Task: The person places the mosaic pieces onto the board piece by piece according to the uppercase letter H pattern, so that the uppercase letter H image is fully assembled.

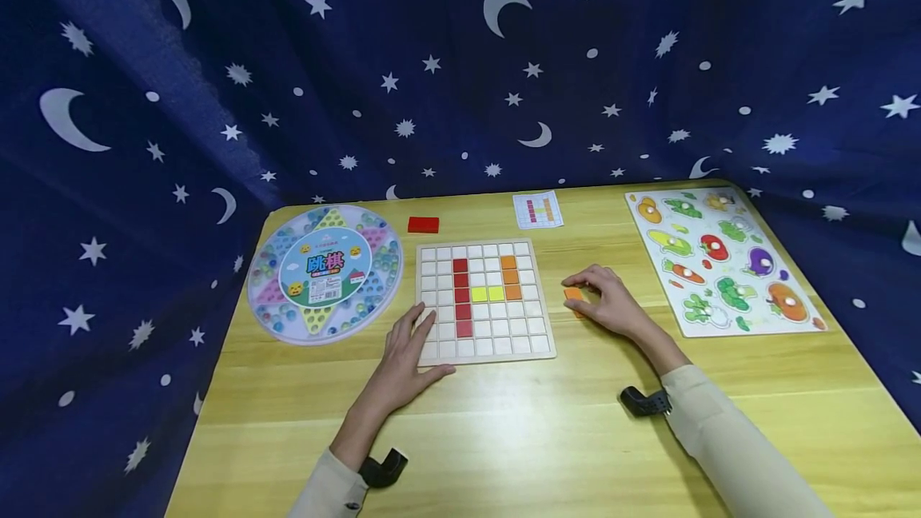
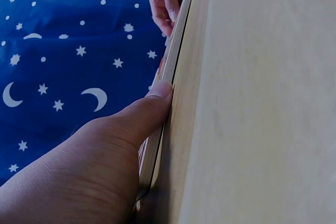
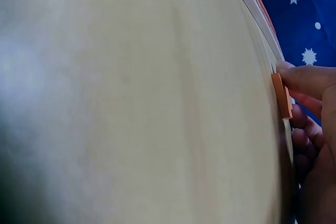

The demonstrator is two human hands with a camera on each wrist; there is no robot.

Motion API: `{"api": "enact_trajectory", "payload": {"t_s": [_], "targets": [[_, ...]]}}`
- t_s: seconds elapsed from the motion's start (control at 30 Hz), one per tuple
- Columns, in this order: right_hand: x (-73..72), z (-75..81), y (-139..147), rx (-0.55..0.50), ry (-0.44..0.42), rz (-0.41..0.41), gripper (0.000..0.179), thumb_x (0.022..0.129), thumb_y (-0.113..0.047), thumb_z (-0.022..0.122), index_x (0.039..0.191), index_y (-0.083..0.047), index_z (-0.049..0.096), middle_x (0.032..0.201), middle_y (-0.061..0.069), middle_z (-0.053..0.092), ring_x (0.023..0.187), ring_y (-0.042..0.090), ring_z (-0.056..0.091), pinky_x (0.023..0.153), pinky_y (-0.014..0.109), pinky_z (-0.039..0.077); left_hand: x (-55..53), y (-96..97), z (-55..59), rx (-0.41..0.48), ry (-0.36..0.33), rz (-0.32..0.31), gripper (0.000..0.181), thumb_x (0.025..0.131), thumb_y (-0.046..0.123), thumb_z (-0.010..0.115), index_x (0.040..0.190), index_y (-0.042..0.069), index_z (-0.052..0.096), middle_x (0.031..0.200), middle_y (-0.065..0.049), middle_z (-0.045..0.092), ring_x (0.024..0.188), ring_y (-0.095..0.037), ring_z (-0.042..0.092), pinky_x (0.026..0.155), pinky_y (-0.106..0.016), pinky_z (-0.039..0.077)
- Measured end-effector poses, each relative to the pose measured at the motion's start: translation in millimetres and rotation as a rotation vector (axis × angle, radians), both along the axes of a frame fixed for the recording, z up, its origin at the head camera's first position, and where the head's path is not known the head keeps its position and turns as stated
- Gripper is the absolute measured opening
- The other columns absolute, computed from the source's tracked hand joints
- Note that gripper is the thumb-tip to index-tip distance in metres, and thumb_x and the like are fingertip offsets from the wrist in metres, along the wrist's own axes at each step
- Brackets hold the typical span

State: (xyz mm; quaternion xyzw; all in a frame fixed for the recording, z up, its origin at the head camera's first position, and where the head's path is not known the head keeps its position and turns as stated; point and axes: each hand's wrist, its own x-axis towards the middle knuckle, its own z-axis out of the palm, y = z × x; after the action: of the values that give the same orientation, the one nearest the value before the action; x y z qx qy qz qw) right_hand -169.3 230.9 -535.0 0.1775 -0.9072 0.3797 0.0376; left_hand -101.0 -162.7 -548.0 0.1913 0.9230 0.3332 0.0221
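Observation:
A square wooden grid board (image 1: 543,354) lies mid-table with white squares. On it stand a column of several red tiles (image 1: 462,296), two yellow tiles (image 1: 487,294) side by side, and three orange tiles (image 1: 510,278) in a column at the right. My left hand (image 1: 403,362) rests at the board's lower left corner, fingers along the left side and thumb (image 2: 160,90) against the near edge. Right of the board, my right hand (image 1: 608,300) pinches orange tile pieces (image 1: 573,294) between thumb and fingers, low over the table. The right wrist view shows their orange side (image 3: 282,95) under the thumb.
Behind the board lie a red block (image 1: 423,225) and a paper card (image 1: 538,210) printed with a coloured grid pattern. A round Chinese checkers set (image 1: 325,274) is at the left, a vegetable peg puzzle (image 1: 727,262) at the right. A starry blue curtain (image 1: 460,62) hangs behind the table.

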Motion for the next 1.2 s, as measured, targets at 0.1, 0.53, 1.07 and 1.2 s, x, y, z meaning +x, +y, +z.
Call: {"api": "enact_trajectory", "payload": {"t_s": [0.1,0.53,1.07,1.2], "targets": [[-0.1,0.8,-0.2,-0.005,0.005,-0.004,0.029,0.082,-0.013,0.078,0.110,-0.005,0.070,0.100,0.009,0.062,0.093,0.021,0.047,0.082,0.034,0.030,-0.1,-0.4,0.3,-0.004,-0.005,0.001,0.095,0.079,0.050,0.078,0.153,0.013,0.032,0.160,-0.014,0.020,0.144,-0.036,0.023,0.112,-0.060,0.024],[0.7,-2.9,-2.2,-0.061,0.019,-0.029,0.027,0.084,-0.010,0.077,0.109,-0.003,0.070,0.103,0.010,0.064,0.094,0.020,0.051,0.078,0.021,0.038,1.8,-0.3,-1.6,0.012,0.014,0.002,0.093,0.079,0.048,0.078,0.153,0.012,0.034,0.160,-0.014,0.021,0.143,-0.037,0.024,0.111,-0.060,0.025],[0.1,-2.4,-2.8,-0.088,0.026,-0.039,0.030,0.083,-0.009,0.078,0.110,-0.002,0.069,0.102,0.010,0.065,0.092,0.019,0.052,0.077,0.019,0.039,1.4,0.6,-1.6,0.002,0.027,0.005,0.093,0.079,0.048,0.078,0.153,0.013,0.034,0.160,-0.013,0.021,0.142,-0.035,0.025,0.110,-0.059,0.028],[-0.2,-2.8,-2.7,-0.090,0.026,-0.042,0.030,0.083,-0.010,0.078,0.110,-0.003,0.069,0.102,0.011,0.065,0.092,0.020,0.052,0.077,0.019,0.039,1.6,0.8,-0.8,0.006,0.030,0.006,0.092,0.079,0.049,0.078,0.153,0.013,0.034,0.160,-0.013,0.021,0.142,-0.035,0.025,0.110,-0.060,0.028]]}}
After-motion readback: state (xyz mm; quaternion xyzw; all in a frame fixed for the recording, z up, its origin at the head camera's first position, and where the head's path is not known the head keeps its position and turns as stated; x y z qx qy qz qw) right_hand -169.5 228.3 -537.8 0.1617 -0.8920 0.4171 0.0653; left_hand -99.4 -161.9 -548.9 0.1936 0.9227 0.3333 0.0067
